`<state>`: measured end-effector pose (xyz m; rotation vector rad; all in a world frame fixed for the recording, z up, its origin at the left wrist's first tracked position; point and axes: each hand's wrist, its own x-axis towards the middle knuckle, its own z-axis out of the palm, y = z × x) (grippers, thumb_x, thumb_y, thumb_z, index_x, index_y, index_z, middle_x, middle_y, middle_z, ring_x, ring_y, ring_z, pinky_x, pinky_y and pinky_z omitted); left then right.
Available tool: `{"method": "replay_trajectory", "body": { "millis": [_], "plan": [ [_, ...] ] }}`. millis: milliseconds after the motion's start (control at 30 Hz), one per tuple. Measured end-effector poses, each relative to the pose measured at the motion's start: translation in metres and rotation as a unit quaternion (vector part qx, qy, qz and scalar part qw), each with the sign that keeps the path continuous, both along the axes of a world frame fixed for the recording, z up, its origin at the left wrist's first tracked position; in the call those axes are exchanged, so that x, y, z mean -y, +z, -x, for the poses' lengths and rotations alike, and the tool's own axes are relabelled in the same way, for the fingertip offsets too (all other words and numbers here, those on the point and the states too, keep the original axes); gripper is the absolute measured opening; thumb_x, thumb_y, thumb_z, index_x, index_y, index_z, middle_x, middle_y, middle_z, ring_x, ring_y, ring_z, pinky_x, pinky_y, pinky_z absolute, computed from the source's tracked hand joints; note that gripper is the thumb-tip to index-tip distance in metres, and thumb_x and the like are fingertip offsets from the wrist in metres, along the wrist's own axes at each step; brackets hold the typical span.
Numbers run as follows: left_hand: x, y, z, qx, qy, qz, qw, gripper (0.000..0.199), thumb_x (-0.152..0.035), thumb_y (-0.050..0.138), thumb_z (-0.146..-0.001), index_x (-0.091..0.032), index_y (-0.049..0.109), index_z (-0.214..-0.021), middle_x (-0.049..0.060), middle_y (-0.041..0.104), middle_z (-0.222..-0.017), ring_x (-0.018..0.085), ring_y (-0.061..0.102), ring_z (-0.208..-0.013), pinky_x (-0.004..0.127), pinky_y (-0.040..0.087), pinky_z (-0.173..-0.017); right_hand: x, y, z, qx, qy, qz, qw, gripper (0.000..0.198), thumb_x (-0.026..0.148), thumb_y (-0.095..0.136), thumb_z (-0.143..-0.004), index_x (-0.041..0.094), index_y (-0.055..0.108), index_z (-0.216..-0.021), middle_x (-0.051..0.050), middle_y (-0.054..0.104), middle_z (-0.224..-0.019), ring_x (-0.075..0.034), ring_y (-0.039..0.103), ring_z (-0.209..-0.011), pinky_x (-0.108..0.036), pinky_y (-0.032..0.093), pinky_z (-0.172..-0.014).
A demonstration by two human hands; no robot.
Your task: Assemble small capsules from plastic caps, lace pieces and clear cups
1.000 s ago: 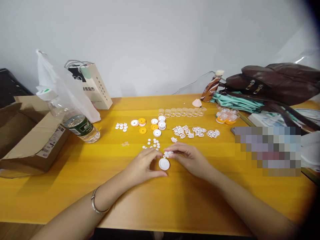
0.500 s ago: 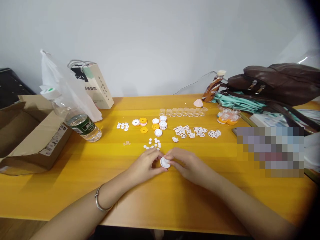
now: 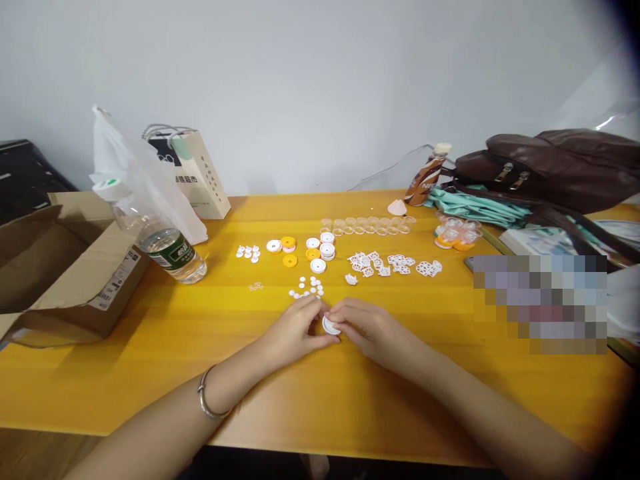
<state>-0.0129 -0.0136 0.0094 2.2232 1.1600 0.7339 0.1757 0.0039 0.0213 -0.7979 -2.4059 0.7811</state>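
Observation:
Between my two hands is a round white plastic disc [image 3: 331, 326] with a raised rim. My left hand [image 3: 298, 328] grips its left edge between thumb and fingers. From the right, my right hand [image 3: 365, 325] reaches over the disc, its fingers pinched at the centre; what they pinch is hidden. Just beyond my hands lie several small white caps [image 3: 313, 283]. Farther back sit stacked white discs [image 3: 318, 265] and yellow discs [image 3: 289, 261]. White openwork pieces [image 3: 372, 261] are spread to the right of these.
Clear cups [image 3: 367, 226] line the back, near a brown bottle [image 3: 428, 175] and a brown leather bag [image 3: 555, 167]. A cardboard box [image 3: 75, 280], a water bottle [image 3: 173, 253] and a paper bag [image 3: 200, 177] stand at left. Capped clear domes [image 3: 457, 233] sit at right.
The view has shifted slightly. My right fingers have closed in over the middle of the disc, covering more of it; my left hand keeps its grip.

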Motion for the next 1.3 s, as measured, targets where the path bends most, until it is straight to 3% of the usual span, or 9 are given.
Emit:
{"method": "replay_trajectory", "body": {
  "millis": [167,267,333,500,700,800,967,1133,1300],
  "plan": [
    [0.0,-0.003,-0.002,0.007,0.014,-0.008,1.0,0.023,-0.035,0.062,-0.075,-0.016,0.055,-0.085,0.002,0.053,-0.078,0.014,0.05,-0.069,0.025,0.041,-0.06,-0.004,-0.002,0.0,-0.06,-0.015,0.05,0.997,0.011,0.02,0.05,-0.083,0.022,0.057,-0.09,-0.004,0.059,-0.088,-0.017,0.055,-0.083,-0.032,0.045,-0.077],
    [-0.001,-0.002,0.0,0.032,0.022,-0.014,0.999,0.024,-0.034,0.064,-0.074,-0.017,0.057,-0.088,0.002,0.057,-0.08,0.014,0.052,-0.07,0.026,0.043,-0.063,-0.009,-0.006,-0.001,-0.122,-0.092,0.07,0.986,0.032,0.029,0.063,-0.075,0.023,0.052,-0.104,-0.005,0.055,-0.095,-0.018,0.053,-0.088,-0.035,0.044,-0.082],
    [-0.003,-0.001,0.002,0.057,0.035,-0.029,0.997,0.025,-0.033,0.064,-0.074,-0.017,0.058,-0.092,0.003,0.06,-0.084,0.015,0.055,-0.075,0.027,0.045,-0.068,-0.009,-0.009,-0.001,-0.148,-0.117,0.132,0.973,0.043,0.034,0.066,-0.072,0.023,0.047,-0.109,-0.005,0.053,-0.093,-0.017,0.053,-0.084,-0.034,0.045,-0.079],
    [-0.005,-0.003,0.004,0.086,0.039,-0.071,0.993,0.03,-0.03,0.063,-0.076,-0.019,0.057,-0.103,0.006,0.063,-0.094,0.018,0.059,-0.086,0.032,0.047,-0.077,-0.003,-0.017,0.009,-0.216,-0.029,0.332,0.918,0.041,0.035,0.061,-0.077,0.023,0.042,-0.111,0.001,0.054,-0.08,-0.012,0.055,-0.075,-0.027,0.046,-0.071],
    [0.002,-0.001,0.0,0.098,0.038,-0.062,0.993,0.058,-0.032,0.068,-0.071,-0.02,0.041,-0.12,0.01,0.06,-0.108,0.02,0.058,-0.096,0.037,0.047,-0.083,-0.01,-0.018,0.014,-0.293,-0.063,0.373,0.878,0.038,0.034,0.065,-0.074,0.021,0.052,-0.106,0.002,0.059,-0.078,-0.007,0.052,-0.061,-0.023,0.045,-0.062],
    [-0.004,0.006,0.003,0.124,0.088,-0.049,0.987,0.059,-0.034,0.068,-0.071,-0.019,0.039,-0.12,0.01,0.059,-0.107,0.019,0.057,-0.097,0.035,0.047,-0.081,-0.015,-0.02,0.012,-0.313,-0.095,0.378,0.866,0.037,0.035,0.067,-0.071,0.018,0.055,-0.102,0.004,0.058,-0.066,-0.008,0.052,-0.055,-0.023,0.044,-0.058],
    [-0.067,0.025,0.01,0.115,0.182,-0.077,0.973,0.018,-0.03,0.051,-0.083,-0.018,0.057,-0.093,0.006,0.062,-0.098,0.017,0.059,-0.092,0.03,0.046,-0.079,-0.017,-0.024,0.012,-0.341,-0.1,0.401,0.844,0.045,0.033,0.075,-0.061,0.018,0.054,-0.098,0.005,0.06,-0.065,-0.008,0.054,-0.053,-0.023,0.043,-0.053],
    [-0.156,0.038,-0.004,0.058,0.199,-0.069,0.976,0.022,-0.018,0.056,-0.074,-0.014,0.06,-0.096,0.01,0.06,-0.107,0.02,0.056,-0.098,0.032,0.044,-0.083,-0.016,-0.022,0.012,-0.34,-0.096,0.408,0.842,0.047,0.032,0.076,-0.059,0.016,0.056,-0.099,0.004,0.062,-0.066,-0.008,0.054,-0.052,-0.023,0.043,-0.053],
    [-0.199,0.024,-0.026,0.039,0.228,-0.032,0.972,0.026,-0.014,0.065,-0.063,-0.009,0.062,-0.088,0.013,0.064,-0.097,0.025,0.056,-0.097,0.034,0.041,-0.087,-0.017,-0.024,0.013,-0.324,-0.094,0.424,0.84,0.052,0.031,0.075,-0.061,0.013,0.056,-0.106,0.002,0.063,-0.067,-0.007,0.053,-0.052,-0.022,0.041,-0.052]
  ]
}}
